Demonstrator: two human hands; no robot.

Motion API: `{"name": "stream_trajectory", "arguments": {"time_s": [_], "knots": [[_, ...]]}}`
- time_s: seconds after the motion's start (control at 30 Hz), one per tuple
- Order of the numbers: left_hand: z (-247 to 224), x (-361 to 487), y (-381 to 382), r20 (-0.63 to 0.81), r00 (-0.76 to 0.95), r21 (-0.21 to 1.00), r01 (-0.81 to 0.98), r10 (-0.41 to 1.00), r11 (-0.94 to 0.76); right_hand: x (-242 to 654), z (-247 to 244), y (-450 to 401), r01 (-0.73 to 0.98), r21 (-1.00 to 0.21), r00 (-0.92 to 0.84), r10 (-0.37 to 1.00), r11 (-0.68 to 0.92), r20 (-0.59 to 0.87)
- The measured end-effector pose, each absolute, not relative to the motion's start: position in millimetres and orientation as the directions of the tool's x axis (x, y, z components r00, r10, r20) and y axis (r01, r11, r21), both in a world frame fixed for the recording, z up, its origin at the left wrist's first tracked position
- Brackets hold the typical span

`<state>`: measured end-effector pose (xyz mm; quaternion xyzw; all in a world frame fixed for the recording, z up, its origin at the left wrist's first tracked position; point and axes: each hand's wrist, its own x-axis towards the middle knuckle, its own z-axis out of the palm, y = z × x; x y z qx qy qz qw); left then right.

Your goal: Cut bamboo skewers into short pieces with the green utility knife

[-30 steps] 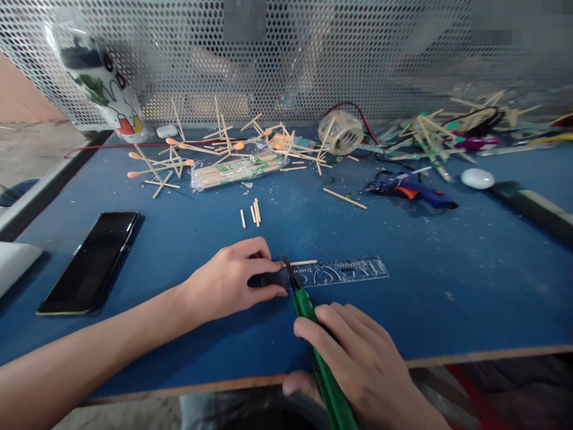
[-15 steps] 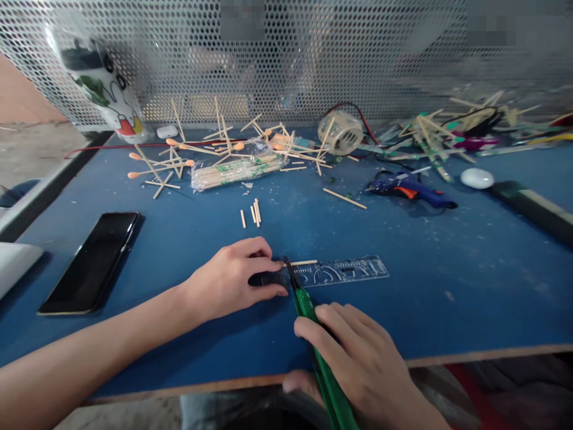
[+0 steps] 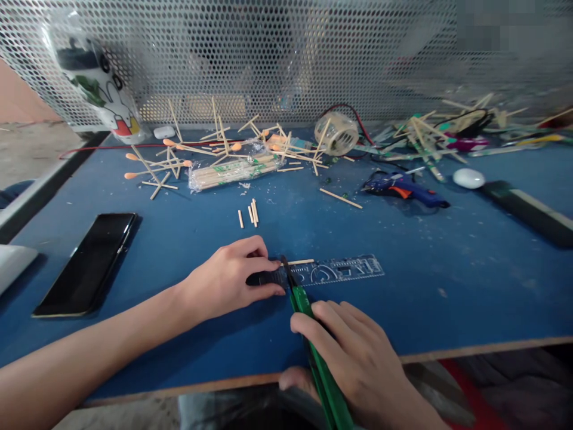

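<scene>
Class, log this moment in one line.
left hand: on stencil ruler | right hand: gripping green-handled cutter | blade: at wooden stick

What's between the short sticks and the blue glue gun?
The head view shows one longer stick and a small green bit between the short sticks and glue gun.

Passing room lies beyond the ruler until the glue gun obstructs.

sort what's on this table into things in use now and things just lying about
In use:
- green-handled tool, in the right hand
- clear ruler, under the left hand
- thin stick along the ruler's far edge

Seemingly just lying about:
- black phone
- blue glue gun
- white oval object
</scene>
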<state>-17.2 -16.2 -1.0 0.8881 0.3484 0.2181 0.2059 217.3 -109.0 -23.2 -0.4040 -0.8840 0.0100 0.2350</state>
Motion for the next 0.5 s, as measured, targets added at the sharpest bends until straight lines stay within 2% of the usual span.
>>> {"name": "stream_trajectory", "arguments": {"time_s": [0.2,0.37,0.5], "knots": [[-2.6,-17.4,-15.7,0.301,0.690,0.444,0.509,0.658,-0.737,220.0,-22.9,-110.4,0.691,-0.142,-0.578,0.660,0.708,0.479],[-3.9,-17.6,-16.9,0.297,0.702,0.436,0.504,0.648,-0.746,216.1,-22.3,-107.7,0.705,-0.173,-0.565,0.692,0.688,0.450],[-5.1,-18.1,-16.9,0.305,0.702,0.434,0.500,0.644,-0.750,216.8,-25.2,-110.1,0.695,-0.150,-0.564,0.662,0.703,0.493]]}}
